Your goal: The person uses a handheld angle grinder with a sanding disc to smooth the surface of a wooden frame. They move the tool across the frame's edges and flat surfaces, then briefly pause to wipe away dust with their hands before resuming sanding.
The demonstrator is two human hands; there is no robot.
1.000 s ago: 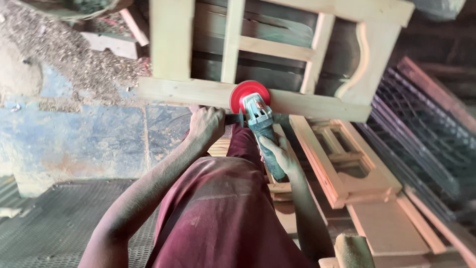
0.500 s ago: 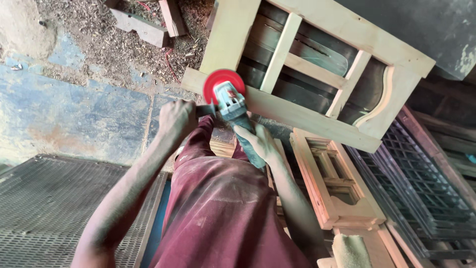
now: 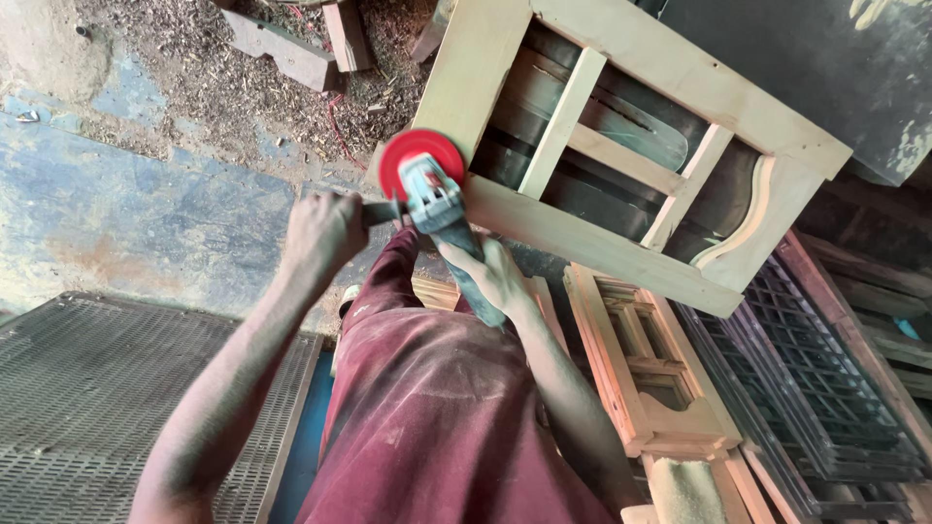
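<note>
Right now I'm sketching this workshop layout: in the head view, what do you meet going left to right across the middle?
Metal mesh grating → left hand on the side handle → angle grinder with red disc → right hand on the grinder body → smaller stacked wooden frame → dark lattice panels.

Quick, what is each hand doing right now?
Left hand: closed around the grinder's side handle.
Right hand: closed around the grinder body.
</note>
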